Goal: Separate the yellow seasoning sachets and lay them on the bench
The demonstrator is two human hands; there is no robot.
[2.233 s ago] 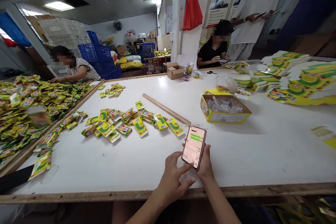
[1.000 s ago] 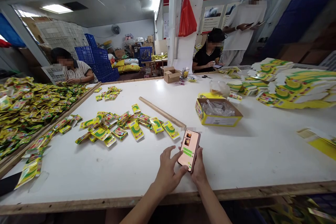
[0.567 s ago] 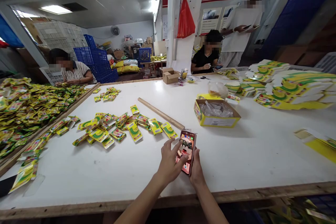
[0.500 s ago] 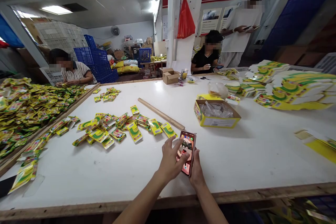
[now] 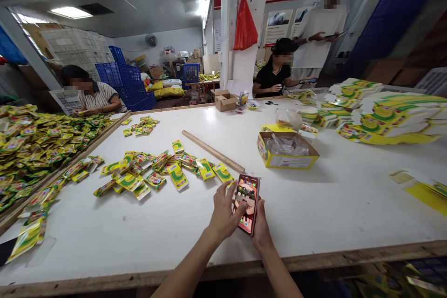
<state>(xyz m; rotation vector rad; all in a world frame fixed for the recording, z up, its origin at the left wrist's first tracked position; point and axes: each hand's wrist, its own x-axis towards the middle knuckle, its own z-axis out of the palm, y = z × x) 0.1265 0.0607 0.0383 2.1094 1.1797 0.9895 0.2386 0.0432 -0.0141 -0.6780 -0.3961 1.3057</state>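
A smartphone [image 5: 249,186] with a lit screen of app icons is held upright above the near part of the white table. My right hand [image 5: 261,228] grips it along its right edge, partly hidden behind it. My left hand [image 5: 223,209] closes on the left side, fingers along that edge and the thumb lying over the screen. Just beyond my left hand lies a loose spread of small yellow-green packets [image 5: 179,177], the closest of them near the phone's top left corner.
A wooden strip [image 5: 213,150] lies beyond the phone. An open yellow box [image 5: 288,162] holds clear plastic bags. Flattened yellow cartons [image 5: 398,116] are stacked at right; a large packet heap [image 5: 52,144] fills the left. Three other people are around the table's far side.
My left fingers have drawn back from over the screen to the phone's left edge, and the thumb has shifted slightly. The seated person in black has raised their head and moved a phone rightward.
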